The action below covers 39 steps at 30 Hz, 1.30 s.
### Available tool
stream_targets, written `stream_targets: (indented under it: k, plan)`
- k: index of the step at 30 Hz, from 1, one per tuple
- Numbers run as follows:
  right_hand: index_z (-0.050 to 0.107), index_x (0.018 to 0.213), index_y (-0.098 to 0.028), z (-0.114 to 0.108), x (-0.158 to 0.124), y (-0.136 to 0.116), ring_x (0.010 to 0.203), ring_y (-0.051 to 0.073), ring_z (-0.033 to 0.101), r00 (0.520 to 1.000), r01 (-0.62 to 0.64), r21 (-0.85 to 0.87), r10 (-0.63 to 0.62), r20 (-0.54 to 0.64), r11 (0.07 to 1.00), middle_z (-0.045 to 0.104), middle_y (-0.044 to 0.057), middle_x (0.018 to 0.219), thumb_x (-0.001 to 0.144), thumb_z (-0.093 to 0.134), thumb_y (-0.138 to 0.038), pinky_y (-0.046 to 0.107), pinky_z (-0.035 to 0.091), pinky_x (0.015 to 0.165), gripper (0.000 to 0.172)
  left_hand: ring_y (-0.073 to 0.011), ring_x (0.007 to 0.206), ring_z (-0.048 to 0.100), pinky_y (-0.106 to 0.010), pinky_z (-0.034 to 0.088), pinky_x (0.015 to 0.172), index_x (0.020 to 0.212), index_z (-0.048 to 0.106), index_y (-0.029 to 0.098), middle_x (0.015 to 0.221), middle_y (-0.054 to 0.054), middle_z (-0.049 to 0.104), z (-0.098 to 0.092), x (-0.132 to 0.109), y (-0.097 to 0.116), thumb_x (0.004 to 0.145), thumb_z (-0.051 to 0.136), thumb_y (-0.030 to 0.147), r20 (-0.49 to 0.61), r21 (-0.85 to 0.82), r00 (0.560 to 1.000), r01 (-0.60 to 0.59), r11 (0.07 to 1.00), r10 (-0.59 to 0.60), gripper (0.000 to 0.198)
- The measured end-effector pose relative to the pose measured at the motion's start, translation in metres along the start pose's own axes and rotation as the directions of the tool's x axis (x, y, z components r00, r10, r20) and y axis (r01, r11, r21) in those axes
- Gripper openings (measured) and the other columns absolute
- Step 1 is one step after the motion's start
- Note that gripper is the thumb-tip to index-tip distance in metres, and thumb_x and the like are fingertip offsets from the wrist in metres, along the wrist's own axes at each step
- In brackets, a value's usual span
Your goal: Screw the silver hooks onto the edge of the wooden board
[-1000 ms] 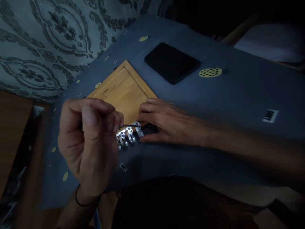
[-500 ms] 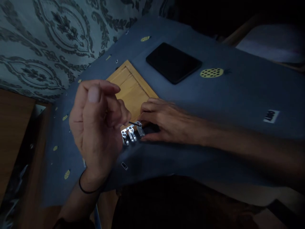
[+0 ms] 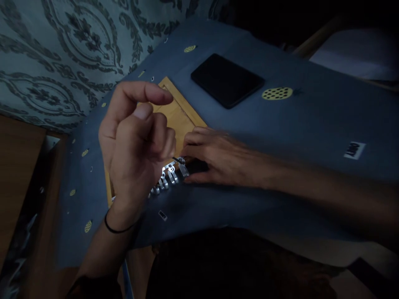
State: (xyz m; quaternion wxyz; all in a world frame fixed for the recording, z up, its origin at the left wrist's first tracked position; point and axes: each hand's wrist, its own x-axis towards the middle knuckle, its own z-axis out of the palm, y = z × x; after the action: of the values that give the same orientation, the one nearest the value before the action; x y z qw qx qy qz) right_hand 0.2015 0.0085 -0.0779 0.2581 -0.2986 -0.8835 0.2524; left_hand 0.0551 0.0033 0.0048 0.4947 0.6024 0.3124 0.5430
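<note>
Curled fingers of my left hand [image 3: 134,137] close around a screwdriver whose handle is hidden in the palm; the index finger and thumb are raised off it. The thin dark shaft of the screwdriver [image 3: 178,160] reaches the screw at the end of a silver metal hook rail [image 3: 171,169]. Several hooks hang along this rail, at the near edge of a wooden board [image 3: 177,120] with a raised rim. My right hand [image 3: 212,155] grips the board's right corner, with its thumb beside the end hook and its fingers on the wood.
A black tablet-like slab [image 3: 227,81] lies behind the board, on a dark blue tablecloth [image 3: 299,137] printed with pineapples. Patterned fabric [image 3: 77,50] rises along the back left. Wooden furniture [image 3: 18,166] stands at the left. The scene is dim.
My left hand has shifted slightly right and up, and its index finger has extended away from the thumb. More hooks show below it. My right hand stays in place.
</note>
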Motion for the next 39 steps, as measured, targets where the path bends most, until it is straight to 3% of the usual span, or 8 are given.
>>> stream_targets:
  k: [4,8,10,13,17,25,34,39]
  plan:
    - [0.073,0.098,-0.013,0.002,-0.001,0.001,0.092,0.024,0.052,1.000,0.010,-0.011,-0.010,-0.008,1.000,0.061,0.009,0.095,0.090,0.072,-0.044,0.041,0.043,0.083,0.032,-0.0067,0.037,0.011,-0.021,0.017,0.033,0.074,0.067,0.019,0.045,0.008,0.022,-0.008,0.007,-0.001,0.095,0.053,0.018,0.112,-0.019,0.992,0.065,0.998,-0.062,0.025]
    - [0.072,0.095,-0.014,0.005,0.000,0.004,0.092,0.023,0.053,0.999,0.026,-0.004,-0.027,-0.039,1.000,0.060,0.007,0.094,0.087,0.075,-0.044,0.039,0.044,0.083,0.031,-0.0062,0.038,0.011,-0.021,0.020,0.035,0.079,0.071,0.017,0.046,0.009,0.021,-0.011,0.005,-0.001,0.095,0.057,0.022,0.159,-0.047,0.987,0.044,0.998,-0.036,0.021]
    - [0.072,0.095,-0.014,0.005,0.000,0.005,0.094,0.024,0.053,0.999,0.029,-0.004,-0.029,-0.041,1.000,0.060,0.007,0.095,0.086,0.076,-0.043,0.039,0.044,0.084,0.031,-0.0082,0.040,0.022,-0.024,0.028,0.041,0.080,0.071,0.016,0.047,0.006,0.031,-0.009,0.000,0.000,0.097,0.056,0.022,0.085,-0.012,0.996,0.017,1.000,-0.016,0.023]
    - [0.072,0.097,-0.013,0.003,0.000,0.004,0.098,0.025,0.053,1.000,0.019,0.001,-0.019,-0.009,1.000,0.060,0.008,0.098,0.087,0.075,-0.043,0.041,0.044,0.087,0.032,-0.0140,0.054,0.042,-0.029,0.041,0.054,0.080,0.072,0.018,0.060,-0.001,0.046,-0.002,-0.009,0.003,0.099,0.052,0.022,-0.125,0.047,0.992,-0.019,0.999,0.025,0.027]
    - [0.072,0.100,-0.013,0.000,-0.001,0.002,0.101,0.026,0.053,1.000,-0.003,0.007,0.002,0.025,1.000,0.060,0.010,0.101,0.090,0.072,-0.042,0.041,0.044,0.088,0.031,-0.0140,0.054,0.033,-0.029,0.034,0.052,0.077,0.072,0.021,0.062,0.000,0.036,0.008,-0.015,0.004,0.105,0.045,0.026,-0.230,0.087,0.972,-0.021,0.996,0.040,0.039]
    - [0.071,0.100,-0.012,0.001,0.000,0.001,0.099,0.025,0.052,1.000,0.003,-0.004,-0.003,0.016,1.000,0.060,0.010,0.100,0.089,0.074,-0.040,0.041,0.044,0.089,0.030,-0.0076,0.040,0.019,-0.026,0.019,0.039,0.067,0.068,0.017,0.048,0.006,0.026,0.016,-0.007,-0.001,0.099,0.062,0.037,-0.176,0.034,0.983,-0.040,0.999,0.045,0.037]
    - [0.075,0.102,-0.016,0.007,0.000,0.007,0.097,0.025,0.055,0.998,0.038,0.032,-0.036,-0.060,0.999,0.061,0.007,0.097,0.084,0.077,-0.043,0.041,0.045,0.086,0.032,-0.0068,0.037,0.016,-0.024,0.017,0.037,0.076,0.072,0.018,0.045,0.007,0.027,0.005,-0.006,-0.002,0.097,0.059,0.023,0.089,-0.068,0.996,0.004,0.998,0.002,0.025]
    - [0.073,0.097,-0.015,0.007,-0.001,0.007,0.096,0.025,0.054,0.997,0.045,0.009,-0.044,-0.062,0.999,0.060,0.008,0.096,0.087,0.075,-0.045,0.040,0.044,0.086,0.032,-0.0093,0.043,0.029,-0.027,0.030,0.046,0.075,0.071,0.018,0.047,0.006,0.037,0.005,-0.011,-0.002,0.097,0.067,0.044,-0.055,-0.001,0.996,-0.065,0.998,0.065,0.035]
